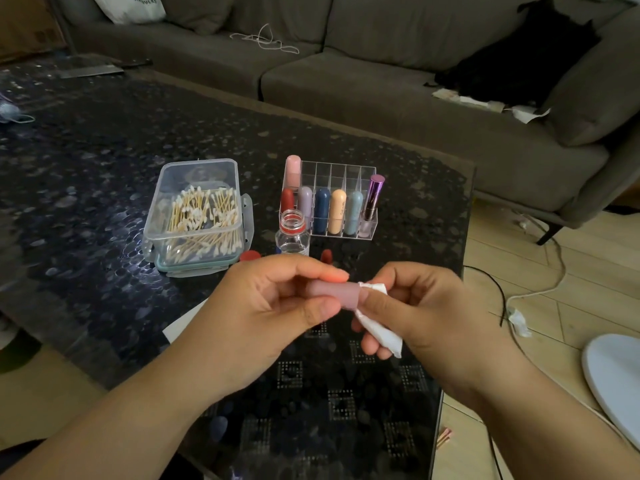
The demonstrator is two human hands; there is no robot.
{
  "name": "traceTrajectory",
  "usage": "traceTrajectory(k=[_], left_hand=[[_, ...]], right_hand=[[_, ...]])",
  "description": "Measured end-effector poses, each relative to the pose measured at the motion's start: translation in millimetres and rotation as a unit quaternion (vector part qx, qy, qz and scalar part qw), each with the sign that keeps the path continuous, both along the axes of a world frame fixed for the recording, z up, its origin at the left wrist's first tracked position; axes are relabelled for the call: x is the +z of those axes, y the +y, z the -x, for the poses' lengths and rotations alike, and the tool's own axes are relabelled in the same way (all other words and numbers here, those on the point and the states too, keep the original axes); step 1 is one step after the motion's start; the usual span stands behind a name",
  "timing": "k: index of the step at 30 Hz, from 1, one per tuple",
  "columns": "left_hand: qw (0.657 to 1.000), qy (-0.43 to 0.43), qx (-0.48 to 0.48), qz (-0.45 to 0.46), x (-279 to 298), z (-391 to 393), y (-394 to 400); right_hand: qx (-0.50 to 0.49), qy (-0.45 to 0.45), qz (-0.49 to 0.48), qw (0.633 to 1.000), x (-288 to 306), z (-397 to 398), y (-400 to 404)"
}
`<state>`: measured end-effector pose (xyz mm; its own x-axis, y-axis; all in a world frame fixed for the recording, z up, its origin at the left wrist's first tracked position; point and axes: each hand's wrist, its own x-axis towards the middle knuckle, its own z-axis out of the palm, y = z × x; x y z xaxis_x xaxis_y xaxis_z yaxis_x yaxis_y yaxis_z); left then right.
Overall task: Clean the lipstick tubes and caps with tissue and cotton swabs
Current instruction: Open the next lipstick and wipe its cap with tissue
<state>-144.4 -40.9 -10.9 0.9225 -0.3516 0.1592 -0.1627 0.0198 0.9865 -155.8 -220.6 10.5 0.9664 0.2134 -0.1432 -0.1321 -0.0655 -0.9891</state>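
Table: dark glass-topped coffee table [104, 161], pebble pattern, faint sheen
Sofa: grey-brown corner sofa [346, 84] behind the table
On the sofa: white cord [266, 41], black cloth [519, 53], pale cushion [130, 6]
Floor: light wood planks [571, 271] at right, cables [540, 289] trailing
Light: dim, soft

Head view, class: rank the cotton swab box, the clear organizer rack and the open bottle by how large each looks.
1. cotton swab box
2. clear organizer rack, nearly alike but farther, so unsure
3. open bottle
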Motion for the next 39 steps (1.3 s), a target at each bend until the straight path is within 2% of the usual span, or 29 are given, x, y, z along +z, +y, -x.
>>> traceTrajectory(k=[2, 4, 8, 12, 15, 19, 21, 23, 25, 28, 30, 33, 39], left_hand=[[1.000, -0.012, -0.001, -0.004, -3, 0, 1], [1.000, 0.009, 0.009, 0.009, -4, 0, 0], [0.987, 0.148, -0.003, 0.060, 0, 0, -4], [0.984, 0.177, -0.005, 0.011, 1, 1, -6], [0.992, 0.129, -0.001, -0.003, -1, 0, -5], [0.999, 0.047, -0.017, -0.019, -1, -1, 0], [0.999, -0.001, -0.020, -0.035, -4, -1, 3], [1.000, -0.013, -0.018, -0.018, -7, 0, 3], [1.000, 0.010, -0.011, 0.019, -8, 0, 2], [0.992, 0.093, -0.040, 0.074, -6, 0, 0], [0.986, 0.136, -0.063, 0.074, -3, 0, -4], [0.987, 0.154, -0.020, 0.049, -5, -2, -7], [0.999, 0.042, -0.024, -0.019, -6, -2, -3]], right_hand=[[-0.003, 0.017, -0.023, 1.000, 0, 0, 2], [-0.003, -0.012, -0.001, 1.000, 3, 1, 1], [-0.018, -0.127, 0.092, 0.987, 7, 2, -2], [-0.023, -0.238, 0.220, 0.946, 3, 1, -4], [-0.023, -0.197, 0.204, 0.959, 4, 1, -5], [-0.010, -0.074, 0.072, 0.995, 6, 1, -3], [-0.005, -0.004, 0.011, 1.000, 4, 1, -1], [-0.007, 0.043, -0.042, 0.998, 2, 1, 1], [-0.004, 0.031, -0.039, 0.999, 4, 1, 1], [-0.008, -0.052, 0.018, 0.998, 10, 2, -2], [-0.022, -0.131, 0.093, 0.987, 11, 2, -3], [-0.027, -0.214, 0.208, 0.954, 8, 4, -4], [-0.026, -0.136, 0.177, 0.974, 3, 1, -6]])
